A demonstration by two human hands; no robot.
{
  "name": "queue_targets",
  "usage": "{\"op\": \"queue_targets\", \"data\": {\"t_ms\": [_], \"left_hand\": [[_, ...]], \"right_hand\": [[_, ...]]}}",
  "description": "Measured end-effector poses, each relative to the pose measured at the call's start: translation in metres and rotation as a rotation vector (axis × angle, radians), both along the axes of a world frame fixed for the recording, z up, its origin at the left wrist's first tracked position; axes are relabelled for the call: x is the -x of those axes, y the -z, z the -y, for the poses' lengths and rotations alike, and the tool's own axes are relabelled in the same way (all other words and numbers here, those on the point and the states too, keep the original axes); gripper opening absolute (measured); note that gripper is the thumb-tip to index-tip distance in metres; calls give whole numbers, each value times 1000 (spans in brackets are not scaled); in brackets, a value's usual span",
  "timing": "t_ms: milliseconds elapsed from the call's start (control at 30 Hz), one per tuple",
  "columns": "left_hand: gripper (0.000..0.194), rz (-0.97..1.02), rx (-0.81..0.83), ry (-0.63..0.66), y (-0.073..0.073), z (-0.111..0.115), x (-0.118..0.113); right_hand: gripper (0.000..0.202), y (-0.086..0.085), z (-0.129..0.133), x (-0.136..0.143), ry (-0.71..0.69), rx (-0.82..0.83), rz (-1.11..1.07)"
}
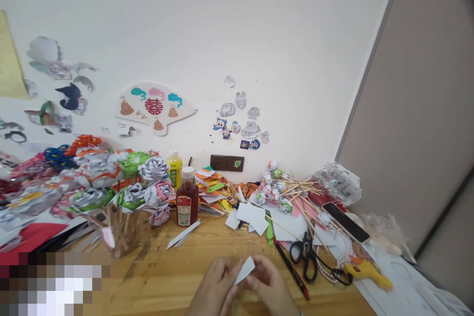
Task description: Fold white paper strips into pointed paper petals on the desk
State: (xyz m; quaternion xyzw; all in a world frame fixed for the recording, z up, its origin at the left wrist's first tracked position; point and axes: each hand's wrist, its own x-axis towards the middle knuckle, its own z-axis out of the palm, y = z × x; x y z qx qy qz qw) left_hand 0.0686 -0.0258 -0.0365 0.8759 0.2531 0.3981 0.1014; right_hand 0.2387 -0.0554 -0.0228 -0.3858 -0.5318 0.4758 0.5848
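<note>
A small folded piece of white paper (244, 270) is held between my two hands, low in the middle of the head view. My left hand (217, 284) pinches its lower left side, and the fingers of my right hand (269, 284) close on its right side. The paper tapers toward its lower end. Some fingertips are hidden behind the paper. Beyond my hands, to the left, two white paper strips (184, 233) lie on the wooden table (159, 276). White paper squares (253, 217) lie farther back on the right.
Paper flowers (97, 200) crowd the left, some in a clear cup (120, 234). A red bottle (187, 197) stands near a yellow bottle (174, 168). At right lie a pencil (291, 269), scissors (305, 256), a yellow glue gun (368, 272), a phone (346, 222) and several wooden sticks (301, 185).
</note>
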Motion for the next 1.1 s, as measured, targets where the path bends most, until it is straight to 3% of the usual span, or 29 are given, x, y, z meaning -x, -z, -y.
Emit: {"op": "queue_targets", "data": {"t_ms": [100,200,333,467,533,733,967,1100], "left_hand": [[37,-11,16,2,-8,4,0],[34,-25,102,-21,-21,10,1],[22,-88,154,-98,-28,11,3],[21,-191,37,-180,-25,5,4],[19,-237,16,-148,-28,5,6],[13,-393,57,138,-50,11,12],[9,-401,180,221,-54,7,14],[11,-366,244,237,-54,5,16]], "right_hand": [[38,2,2,-2,-12,-40,89],[22,-1,5,-7,80,-163,322],[10,-15,11,-12,164,-540,750],[23,-26,12,-15,219,-935,1213],[29,-27,11,-16,209,-1042,1363],[35,-22,9,-18,155,-1061,1469],[16,-21,5,-27,-23,-945,1544],[10,-19,3,-30,-96,-855,1458]]}}
